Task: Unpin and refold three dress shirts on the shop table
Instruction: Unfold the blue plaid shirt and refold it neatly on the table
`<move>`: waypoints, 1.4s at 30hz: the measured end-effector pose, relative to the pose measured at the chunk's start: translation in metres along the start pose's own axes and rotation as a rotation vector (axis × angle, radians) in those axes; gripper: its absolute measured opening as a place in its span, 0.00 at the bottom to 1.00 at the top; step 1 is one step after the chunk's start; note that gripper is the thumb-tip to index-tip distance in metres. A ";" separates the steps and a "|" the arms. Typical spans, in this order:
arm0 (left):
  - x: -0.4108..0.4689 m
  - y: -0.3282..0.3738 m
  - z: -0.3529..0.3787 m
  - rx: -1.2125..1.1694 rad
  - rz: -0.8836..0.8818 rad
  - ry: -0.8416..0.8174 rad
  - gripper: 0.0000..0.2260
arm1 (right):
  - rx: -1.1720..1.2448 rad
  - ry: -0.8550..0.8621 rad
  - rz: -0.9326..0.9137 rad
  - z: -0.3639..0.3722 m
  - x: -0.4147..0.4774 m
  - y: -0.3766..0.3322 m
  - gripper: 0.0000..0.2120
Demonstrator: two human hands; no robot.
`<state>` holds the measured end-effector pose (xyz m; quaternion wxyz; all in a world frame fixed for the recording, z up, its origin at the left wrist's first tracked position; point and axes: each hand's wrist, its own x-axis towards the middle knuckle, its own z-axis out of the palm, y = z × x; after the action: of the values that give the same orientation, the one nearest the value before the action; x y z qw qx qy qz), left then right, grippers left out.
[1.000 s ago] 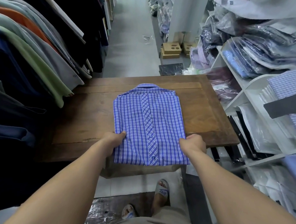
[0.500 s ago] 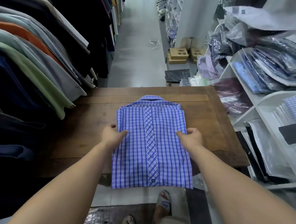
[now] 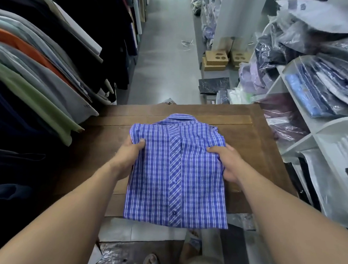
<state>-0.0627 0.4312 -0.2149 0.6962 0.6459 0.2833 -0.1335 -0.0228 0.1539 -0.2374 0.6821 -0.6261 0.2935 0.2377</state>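
A folded blue and white checked dress shirt (image 3: 177, 172) lies front-up, collar pointing away from me, over the brown wooden shop table (image 3: 249, 139). Its lower part hangs past the table's near edge. My left hand (image 3: 127, 155) grips the shirt's left edge with the thumb on top. On the right edge, my right hand (image 3: 226, 162) holds the shirt the same way. The fabric bunches a little where both hands pinch it. The shirt's underside is hidden.
Hanging garments (image 3: 41, 74) crowd the left side over the table's edge. White shelves (image 3: 301, 138) with bagged shirts stand on the right. Cardboard boxes (image 3: 216, 60) and a dark packet (image 3: 214, 85) lie on the aisle floor beyond the table.
Both hands have slid up the shirt's sides from near the hem to the upper part. The shirt has come toward me, and more of it now overhangs the near edge.
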 end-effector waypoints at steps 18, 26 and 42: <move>0.046 0.020 0.018 0.076 -0.101 0.052 0.09 | -0.179 0.159 -0.087 0.003 0.029 -0.019 0.05; 0.066 0.011 0.025 0.376 -0.131 0.273 0.09 | -0.233 0.249 -0.171 -0.002 0.039 -0.013 0.08; 0.063 0.007 0.017 0.709 -0.068 0.452 0.15 | -0.494 0.405 -0.187 -0.009 0.026 0.011 0.27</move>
<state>-0.0044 0.4270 -0.2452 0.3464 0.8488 0.3866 -0.1009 -0.0130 0.1454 -0.2636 0.4563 -0.8314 0.2979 0.1087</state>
